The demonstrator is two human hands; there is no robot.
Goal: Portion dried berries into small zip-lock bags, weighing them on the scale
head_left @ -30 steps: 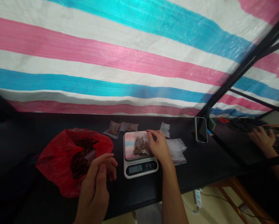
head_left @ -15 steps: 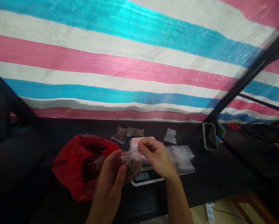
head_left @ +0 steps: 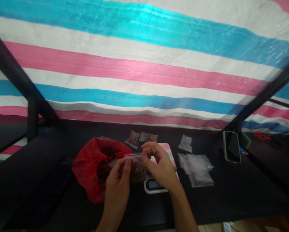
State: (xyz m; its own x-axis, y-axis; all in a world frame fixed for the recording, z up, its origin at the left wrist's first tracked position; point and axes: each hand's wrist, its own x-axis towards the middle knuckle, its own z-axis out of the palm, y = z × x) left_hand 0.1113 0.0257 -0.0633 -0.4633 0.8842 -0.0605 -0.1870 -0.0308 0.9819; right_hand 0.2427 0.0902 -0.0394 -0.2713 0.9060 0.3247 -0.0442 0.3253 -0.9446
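Between my two hands is a small clear zip bag [head_left: 138,170] with brown dried pieces inside. My left hand [head_left: 119,183] pinches its left edge between thumb and fingers. The fingertips of my right hand [head_left: 160,164] are closed on the bag's top right corner, at the zip strip. Partly hidden behind the bag and my right hand is a white digital scale [head_left: 168,149]; its display is too dim to read. To the left, a red plastic bag [head_left: 86,170] lies open, with dark brown dried pieces [head_left: 109,151] in it.
Two filled zip bags [head_left: 149,137] lie behind the scale. Several flat clear zip bags [head_left: 199,167] are piled to the right, with a crumpled small bag [head_left: 185,143] behind them. A phone [head_left: 232,146] leans at the right. Striped sheeting [head_left: 134,77] hangs along the back of the black table [head_left: 221,193].
The view has swung left, so the things on the table appear further right. My left hand has moved up to the zip bag's top left edge; my right stays at its top right corner.
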